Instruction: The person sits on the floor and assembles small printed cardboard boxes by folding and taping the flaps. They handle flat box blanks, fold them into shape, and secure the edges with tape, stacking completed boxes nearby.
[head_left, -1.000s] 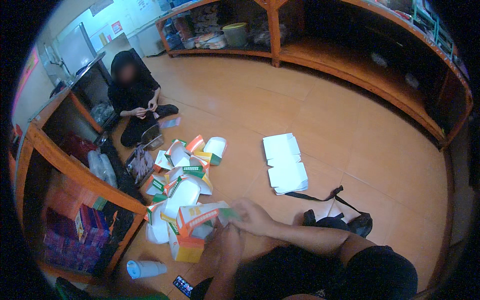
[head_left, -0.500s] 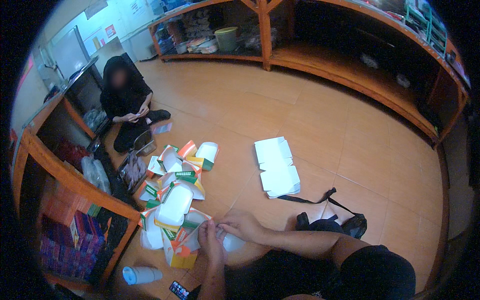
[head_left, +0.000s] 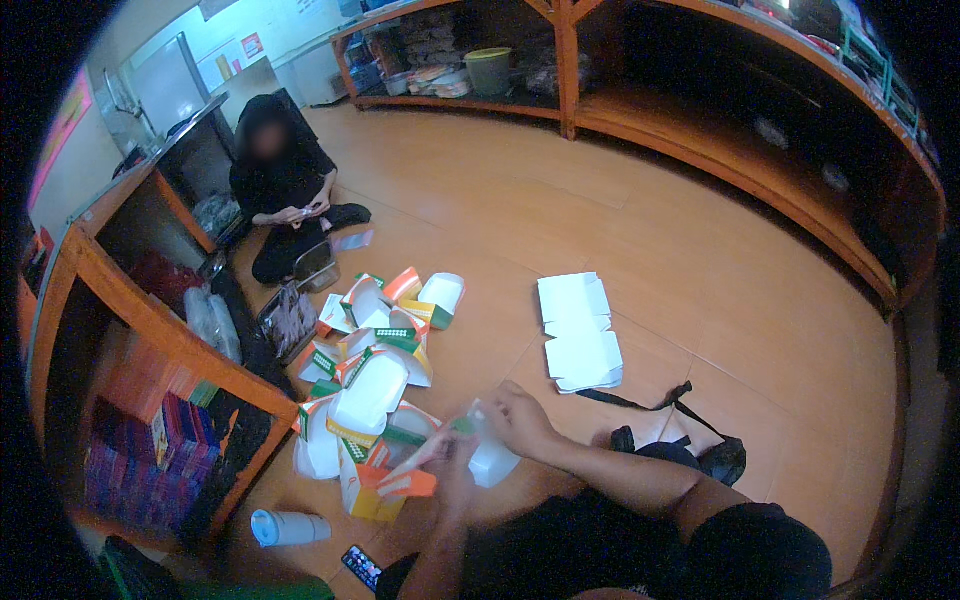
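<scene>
A partly folded white paper food box, with orange and green print on its outer side, is between my two hands. My left hand is closed on its left side, next to an orange flap. Curled at the upper right edge of the box is my right hand; its fingertips are slightly blurred. Left of my hands lies a heap of folded food boxes, white inside and orange, green and yellow outside. A stack of flat white box blanks rests on the floor to the right.
A person in black sits on the floor at the far left, hands together, beside a tray. A tumbler and a phone lie near me. A black strapped bag is at right. Wooden shelves line the sides.
My hands have moved apart, the right one up and to the right. The box between them has turned, and its orange flap now shows beside my left hand. The view has shifted slightly.
</scene>
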